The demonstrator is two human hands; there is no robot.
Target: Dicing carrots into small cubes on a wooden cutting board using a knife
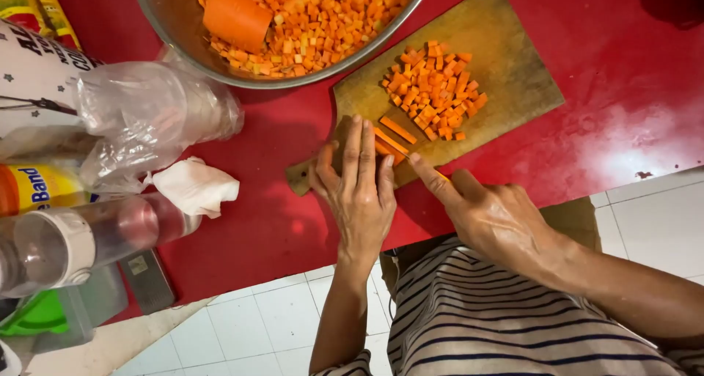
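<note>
Knife almost wholly hidden: only the right hand (490, 213) shows, index finger stretched forward along what must be the blade's back, other fingers curled under. Grip looks closed on a handle, but handle and blade cannot be made out. Left hand (359, 193) lies flat, fingers extended and together, pressing on carrot sticks (393, 137) at the near end of the wooden cutting board (506, 61); fingertips cover the sticks' near ends. Not clenched, nothing grasped, just holding down.

Pile of diced carrot (434, 90) sits mid-board, beyond the sticks. Metal bowl (176, 31), cut off by the top edge, holds more dice and one whole carrot chunk (236, 18). All on a red table (623, 75).

Left side crowded and partly out of frame: clear plastic bag (147, 112) crumpled over a white container (37, 75) with dark print; a yellow-labelled package (33, 188) below it; a clear bottle with white cap (73, 244) lying on its side; a green thing (33, 316) at the corner, kind unclear. Crumpled white tissue (194, 185) beside the bag. Yellow packets (37, 6) clipped at top left corner. Striped shirt (499, 325) fills the bottom.
</note>
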